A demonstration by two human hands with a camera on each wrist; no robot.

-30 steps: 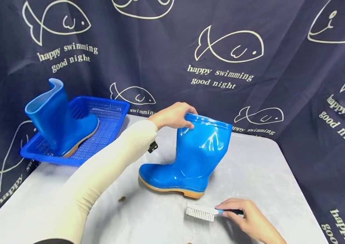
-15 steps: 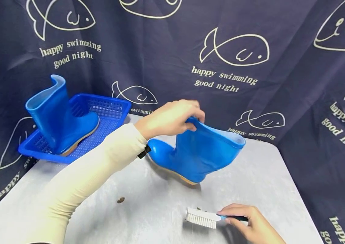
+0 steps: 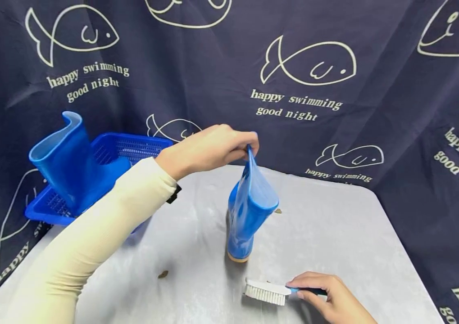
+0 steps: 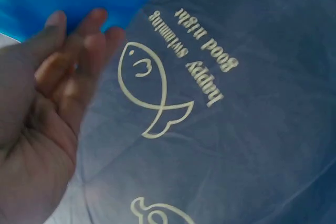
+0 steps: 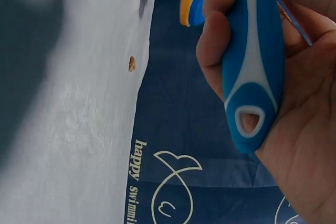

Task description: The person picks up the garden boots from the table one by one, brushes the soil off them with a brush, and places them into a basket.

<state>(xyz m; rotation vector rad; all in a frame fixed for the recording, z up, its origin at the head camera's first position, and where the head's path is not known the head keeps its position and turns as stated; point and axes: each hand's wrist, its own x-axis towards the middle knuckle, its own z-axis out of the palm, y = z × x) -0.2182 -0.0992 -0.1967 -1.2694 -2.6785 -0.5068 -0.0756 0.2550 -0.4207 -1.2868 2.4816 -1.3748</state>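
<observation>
My left hand [image 3: 215, 148] pinches the top rim of a blue rubber boot [image 3: 245, 225] with a tan sole. The boot stands on the table with its heel facing me, its shaft leaning a little right; the toe is hidden behind it. In the left wrist view the left hand's fingers [image 4: 94, 30] are bent at the blue rubber. Low on the right, my right hand [image 3: 330, 292] grips the handle [image 5: 252, 66], blue and grey, of a scrubbing brush [image 3: 267, 291]. Its white bristles point down, close to the tabletop; whether they touch it I cannot tell.
A second blue rubber boot [image 3: 77, 173] stands tilted in a blue plastic basket [image 3: 51, 218] at the back left, partly behind my left sleeve. Small brown bits [image 3: 163, 274] lie on the grey table [image 3: 334, 234]. Dark fish-print cloth [image 3: 213, 81] hangs behind.
My left hand has turned the boot from a side view, toe left, to heel facing me. Its shaft has come upright again after tilting right. The brush has hardly moved.
</observation>
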